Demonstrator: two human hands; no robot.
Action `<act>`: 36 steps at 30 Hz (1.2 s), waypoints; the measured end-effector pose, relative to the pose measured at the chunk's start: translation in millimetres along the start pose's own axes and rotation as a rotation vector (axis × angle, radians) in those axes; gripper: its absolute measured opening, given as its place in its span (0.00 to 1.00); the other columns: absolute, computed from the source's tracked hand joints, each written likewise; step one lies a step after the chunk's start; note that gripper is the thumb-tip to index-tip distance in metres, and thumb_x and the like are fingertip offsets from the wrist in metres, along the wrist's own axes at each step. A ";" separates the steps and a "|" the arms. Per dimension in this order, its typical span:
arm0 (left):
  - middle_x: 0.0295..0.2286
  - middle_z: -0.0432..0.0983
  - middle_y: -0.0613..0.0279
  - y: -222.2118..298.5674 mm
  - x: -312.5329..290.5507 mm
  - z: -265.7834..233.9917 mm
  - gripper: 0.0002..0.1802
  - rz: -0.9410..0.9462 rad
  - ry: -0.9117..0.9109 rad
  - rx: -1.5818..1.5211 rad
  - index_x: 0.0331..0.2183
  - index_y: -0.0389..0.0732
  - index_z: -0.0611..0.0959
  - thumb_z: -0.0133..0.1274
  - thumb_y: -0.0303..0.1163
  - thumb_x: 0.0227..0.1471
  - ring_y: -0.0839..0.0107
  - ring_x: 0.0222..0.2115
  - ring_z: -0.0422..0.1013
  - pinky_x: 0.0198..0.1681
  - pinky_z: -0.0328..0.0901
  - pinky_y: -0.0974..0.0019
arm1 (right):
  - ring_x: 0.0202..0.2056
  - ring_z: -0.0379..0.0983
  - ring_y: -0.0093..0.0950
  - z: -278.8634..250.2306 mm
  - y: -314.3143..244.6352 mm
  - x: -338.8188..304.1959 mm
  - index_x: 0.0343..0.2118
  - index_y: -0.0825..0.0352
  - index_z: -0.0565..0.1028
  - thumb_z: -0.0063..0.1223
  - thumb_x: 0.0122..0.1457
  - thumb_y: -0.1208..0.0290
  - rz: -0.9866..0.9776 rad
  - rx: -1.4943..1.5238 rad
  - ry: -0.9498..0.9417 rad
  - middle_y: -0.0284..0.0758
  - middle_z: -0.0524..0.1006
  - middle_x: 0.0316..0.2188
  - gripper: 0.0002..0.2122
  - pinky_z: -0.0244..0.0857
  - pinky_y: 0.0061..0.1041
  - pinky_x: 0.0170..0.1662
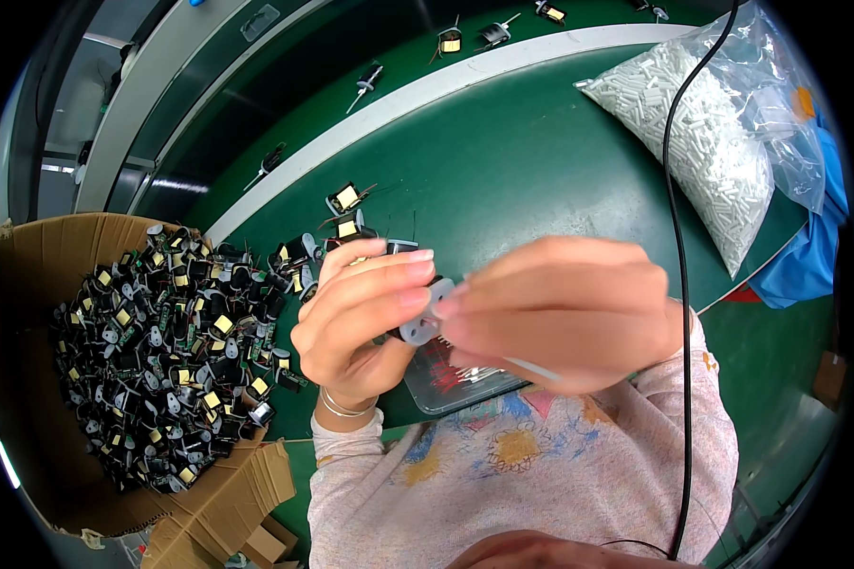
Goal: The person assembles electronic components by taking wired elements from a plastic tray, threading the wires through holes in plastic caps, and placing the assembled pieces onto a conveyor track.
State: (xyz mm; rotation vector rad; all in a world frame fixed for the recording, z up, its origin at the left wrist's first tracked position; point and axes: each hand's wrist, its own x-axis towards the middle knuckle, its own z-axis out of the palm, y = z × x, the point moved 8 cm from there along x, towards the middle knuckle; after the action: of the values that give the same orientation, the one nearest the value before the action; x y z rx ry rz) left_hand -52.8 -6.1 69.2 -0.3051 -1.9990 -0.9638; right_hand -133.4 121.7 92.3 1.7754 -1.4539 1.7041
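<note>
My left hand [365, 313] holds a small black electrical part [419, 332] with a grey oval end plate, its fingers wrapped round the body. Against that plate press the bunched fingertips of my right hand [565, 313], which is smeared by motion. A thin pale stick-like piece [533, 368] shows below the right fingers; whether they grip it is not plain. Beneath both hands lies a shallow clear tray [432, 406] with thin red and white pieces, partly hidden. Several like black parts [349, 226] rest on the green table just beyond my left hand.
At the left stands an open cardboard box [28, 275] heaped with like parts. A clear bag [702, 133] of small white tubes lies at the far right. A black cable [674, 190] hangs down the right side. More parts [368, 81] sit beyond the pale rail [389, 102].
</note>
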 end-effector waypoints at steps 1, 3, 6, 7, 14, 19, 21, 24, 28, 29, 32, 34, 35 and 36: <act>0.29 0.78 0.53 0.5 -0.4 -0.5 0.18 0.021 0.003 0.011 0.34 0.36 0.77 0.62 0.25 0.36 0.60 0.30 0.76 0.38 0.67 0.59 | 0.24 0.75 0.28 1.2 3.8 3.7 0.24 0.69 0.79 0.65 0.35 0.78 0.039 0.024 0.029 0.35 0.77 0.23 0.10 0.69 0.20 0.27; 0.29 0.78 0.52 -1.9 0.9 -1.4 0.20 -0.036 -0.028 0.001 0.35 0.34 0.77 0.63 0.26 0.35 0.61 0.29 0.76 0.36 0.67 0.61 | 0.23 0.74 0.27 -3.1 7.2 8.6 0.24 0.67 0.79 0.64 0.35 0.79 0.079 0.044 0.058 0.34 0.77 0.23 0.09 0.68 0.20 0.26; 0.30 0.78 0.51 -12.4 -11.1 -0.5 0.21 -0.286 0.050 -0.042 0.32 0.32 0.76 0.66 0.27 0.33 0.63 0.29 0.75 0.34 0.67 0.66 | 0.23 0.72 0.26 0.3 18.9 9.8 0.24 0.66 0.79 0.63 0.35 0.81 0.211 0.049 -0.066 0.32 0.76 0.23 0.09 0.65 0.21 0.25; 0.30 0.78 0.50 -15.8 -10.0 0.5 0.20 -0.291 0.094 -0.150 0.31 0.32 0.76 0.66 0.28 0.33 0.62 0.30 0.75 0.35 0.67 0.65 | 0.23 0.72 0.26 -0.9 21.1 7.8 0.24 0.66 0.79 0.63 0.34 0.81 0.252 0.024 -0.061 0.32 0.76 0.23 0.09 0.65 0.21 0.25; 0.33 0.76 0.44 -14.5 -6.5 -0.6 0.12 -0.311 0.074 -0.276 0.27 0.32 0.74 0.60 0.22 0.38 0.62 0.33 0.74 0.36 0.68 0.68 | 0.24 0.72 0.27 -1.4 14.5 6.4 0.23 0.68 0.78 0.58 0.32 0.84 0.140 -0.096 -0.054 0.33 0.76 0.24 0.10 0.66 0.21 0.26; 0.31 0.76 0.43 -3.9 -6.7 0.8 0.12 -0.183 0.024 0.008 0.27 0.31 0.75 0.60 0.21 0.36 0.64 0.29 0.74 0.32 0.69 0.69 | 0.24 0.71 0.29 3.1 9.6 5.7 0.24 0.70 0.77 0.54 0.31 0.85 0.080 -0.203 -0.037 0.34 0.75 0.23 0.11 0.66 0.22 0.26; 0.31 0.76 0.43 -1.4 -4.8 -0.8 0.12 -0.170 0.033 0.029 0.27 0.31 0.75 0.60 0.20 0.36 0.64 0.29 0.74 0.32 0.69 0.70 | 0.24 0.71 0.29 6.4 12.9 4.8 0.24 0.70 0.77 0.54 0.31 0.85 0.080 -0.191 -0.045 0.34 0.75 0.23 0.11 0.66 0.22 0.26; 0.31 0.76 0.43 -5.9 -9.5 -4.9 0.11 -0.262 0.131 -0.062 0.27 0.30 0.76 0.60 0.20 0.37 0.64 0.29 0.75 0.32 0.69 0.70 | 0.24 0.71 0.30 9.3 16.2 0.6 0.24 0.70 0.77 0.53 0.31 0.86 0.085 -0.111 -0.008 0.34 0.75 0.24 0.12 0.66 0.22 0.26; 0.31 0.76 0.43 -12.7 -5.1 -2.8 0.10 -0.295 0.081 -0.152 0.26 0.30 0.76 0.59 0.19 0.37 0.65 0.30 0.75 0.33 0.68 0.70 | 0.24 0.71 0.30 11.7 23.5 3.1 0.24 0.71 0.77 0.52 0.32 0.88 0.161 -0.068 -0.043 0.35 0.75 0.24 0.11 0.65 0.23 0.26; 0.31 0.76 0.43 -13.0 -5.9 -2.5 0.10 -0.306 0.077 -0.138 0.26 0.30 0.76 0.59 0.19 0.37 0.64 0.30 0.75 0.34 0.68 0.70 | 0.24 0.71 0.30 12.5 19.4 3.4 0.23 0.71 0.76 0.52 0.33 0.89 0.128 -0.123 -0.046 0.35 0.75 0.24 0.11 0.65 0.23 0.26; 0.31 0.76 0.44 -8.8 -9.3 -2.0 0.10 -0.300 0.068 -0.062 0.26 0.30 0.76 0.59 0.19 0.37 0.63 0.31 0.75 0.34 0.68 0.69 | 0.24 0.72 0.30 15.3 12.1 1.3 0.24 0.71 0.76 0.51 0.34 0.89 0.080 -0.173 -0.021 0.35 0.75 0.24 0.11 0.65 0.23 0.26; 0.32 0.76 0.43 -7.7 -9.1 -2.1 0.11 -0.279 0.064 0.001 0.27 0.30 0.75 0.59 0.19 0.37 0.63 0.32 0.75 0.35 0.68 0.69 | 0.24 0.72 0.30 14.8 17.1 -0.2 0.25 0.71 0.76 0.53 0.35 0.89 0.087 -0.127 0.002 0.36 0.75 0.24 0.10 0.66 0.24 0.27; 0.32 0.76 0.43 -12.4 -8.6 -2.3 0.11 -0.285 0.081 -0.062 0.28 0.30 0.75 0.59 0.19 0.37 0.63 0.32 0.75 0.35 0.68 0.69 | 0.24 0.72 0.31 13.9 23.6 -0.8 0.25 0.71 0.76 0.54 0.36 0.88 0.109 -0.064 0.016 0.36 0.75 0.25 0.10 0.66 0.24 0.27; 0.33 0.76 0.43 -19.2 -7.6 -1.9 0.12 -0.291 0.098 -0.126 0.28 0.30 0.75 0.59 0.19 0.37 0.63 0.33 0.74 0.36 0.68 0.69 | 0.24 0.72 0.31 14.3 29.7 -1.5 0.25 0.71 0.76 0.54 0.36 0.88 0.107 -0.064 0.015 0.36 0.75 0.25 0.10 0.66 0.24 0.27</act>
State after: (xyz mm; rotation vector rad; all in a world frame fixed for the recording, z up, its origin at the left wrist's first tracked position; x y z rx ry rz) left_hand -57.4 -19.3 53.9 -0.0325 -1.9298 -1.2656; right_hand -148.1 98.0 74.7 1.6766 -1.6042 1.6977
